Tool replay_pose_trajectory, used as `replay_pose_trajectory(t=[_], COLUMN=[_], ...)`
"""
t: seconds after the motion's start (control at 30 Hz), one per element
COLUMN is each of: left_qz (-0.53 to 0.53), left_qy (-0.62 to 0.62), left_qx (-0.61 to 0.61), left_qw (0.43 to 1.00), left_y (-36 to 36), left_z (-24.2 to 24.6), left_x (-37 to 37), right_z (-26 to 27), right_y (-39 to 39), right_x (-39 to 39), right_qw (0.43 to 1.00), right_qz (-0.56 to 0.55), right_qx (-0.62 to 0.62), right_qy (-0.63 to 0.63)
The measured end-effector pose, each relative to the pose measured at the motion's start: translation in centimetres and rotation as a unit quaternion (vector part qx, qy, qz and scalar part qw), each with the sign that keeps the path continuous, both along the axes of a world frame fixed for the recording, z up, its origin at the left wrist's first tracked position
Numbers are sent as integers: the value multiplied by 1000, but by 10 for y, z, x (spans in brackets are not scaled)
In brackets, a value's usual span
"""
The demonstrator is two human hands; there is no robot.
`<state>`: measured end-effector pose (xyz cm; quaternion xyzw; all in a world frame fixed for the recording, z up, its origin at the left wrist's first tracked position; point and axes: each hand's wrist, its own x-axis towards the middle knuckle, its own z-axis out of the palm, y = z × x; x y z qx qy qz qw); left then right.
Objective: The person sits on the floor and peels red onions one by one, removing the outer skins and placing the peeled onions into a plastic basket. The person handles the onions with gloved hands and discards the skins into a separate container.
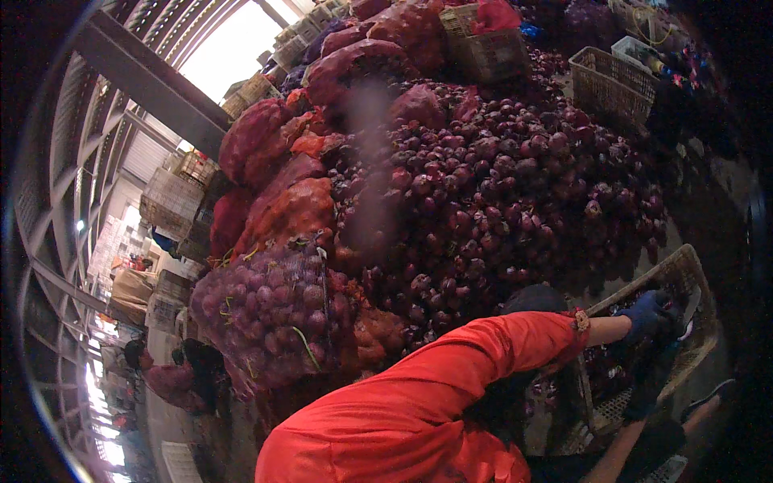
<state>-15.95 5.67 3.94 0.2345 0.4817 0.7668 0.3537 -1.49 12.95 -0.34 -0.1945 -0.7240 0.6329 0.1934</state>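
Note:
My left hand, in a blue glove below a red sleeve, reaches over a plastic crate at the lower right. Its fingers look bent, but what they hold is too dark to tell. A bare forearm comes up from the bottom edge to a dark-gloved hand, seemingly my right hand, at the crate's near side; its fingers blur into shadow. Small dark red onions lie inside the crate. A pale, curved, blade-like thing shows beside the left glove. Beyond the crate spreads a large heap of red onions.
A mesh sack of onions stands left of the heap, with more red and orange sacks behind. Another crate stands at the upper right. A person in a reddish top is at the lower left. A sandalled foot is near the crate.

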Motion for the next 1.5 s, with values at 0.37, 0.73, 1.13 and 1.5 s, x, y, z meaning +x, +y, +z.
replay_pose_trajectory(t=[0.37,0.73,1.13,1.5], left_qz=[-13,-34,-120,-171], left_qy=[-58,192,-58,214], left_qx=[19,-55,-44,-32], left_qw=[998,979,990,961], left_y=[-3,-32,-22,-9], left_z=[-2,0,-12,-55], left_x=[-28,-46,-28,-29], right_z=[15,35,47,50], right_y=[1,-22,-34,-30], right_x=[30,38,35,36], right_qw=[999,996,989,986], right_qz=[-33,-14,20,27], right_qx=[-9,-75,-113,-119], right_qy=[5,50,97,113])
